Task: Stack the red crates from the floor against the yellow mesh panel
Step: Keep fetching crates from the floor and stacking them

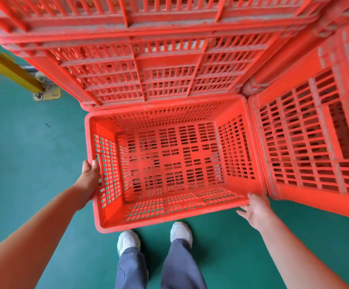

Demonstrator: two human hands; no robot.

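Observation:
An empty red slatted crate (169,163) sits open side up in front of me, pushed against a tall stack of red crates (148,65) behind it and another red stack (306,147) on its right. My left hand (90,174) grips the crate's left rim, thumb over the edge. At the crate's near right corner my right hand (254,207) has its fingers spread and relaxed, touching or just off the rim. Part of a yellow frame post (9,67) shows at the upper left; its mesh is out of sight.
Green floor (34,147) spreads to the left and under my feet. The yellow post ends in a bolted yellow base plate (48,94) left of the rear stack. My white shoes (154,236) stand just behind the crate's near edge.

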